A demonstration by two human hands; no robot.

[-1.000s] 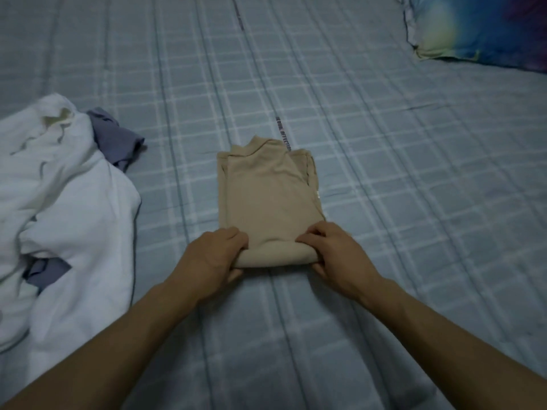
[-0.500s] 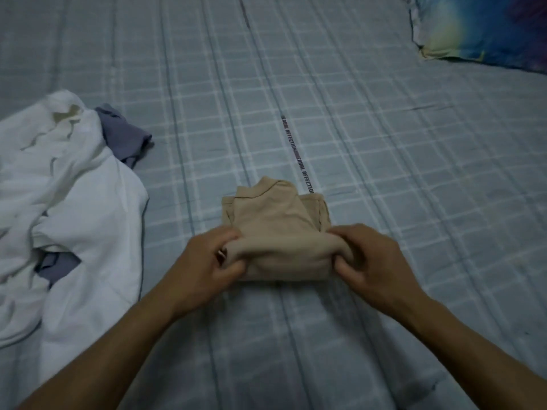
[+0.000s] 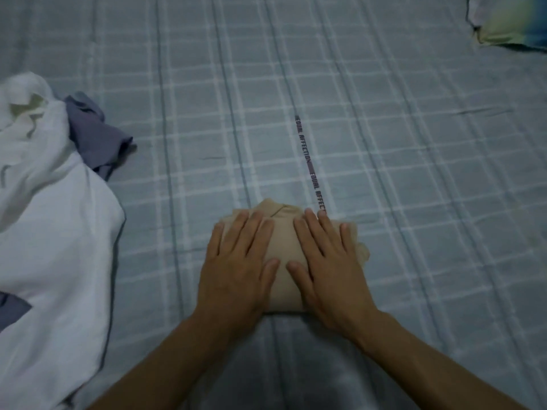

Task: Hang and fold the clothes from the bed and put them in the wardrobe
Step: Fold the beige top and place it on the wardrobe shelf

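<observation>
A beige garment (image 3: 283,247), folded into a small thick packet, lies on the blue checked bedsheet (image 3: 414,173) in front of me. My left hand (image 3: 236,267) lies flat on its left half with fingers straight. My right hand (image 3: 325,267) presses flat on its right half, fingers spread. Only the collar end and a strip between my hands show; the rest of the packet is covered.
A heap of white cloth (image 3: 53,217) with a grey-purple garment (image 3: 94,137) tucked in it lies at the left. A colourful pillow (image 3: 512,22) sits at the far right corner. A printed text stripe (image 3: 309,164) runs along the sheet.
Both hands lifted the near edge of the beige garment, folded it away from me over itself, then let go and now press flat on the smaller packet.
</observation>
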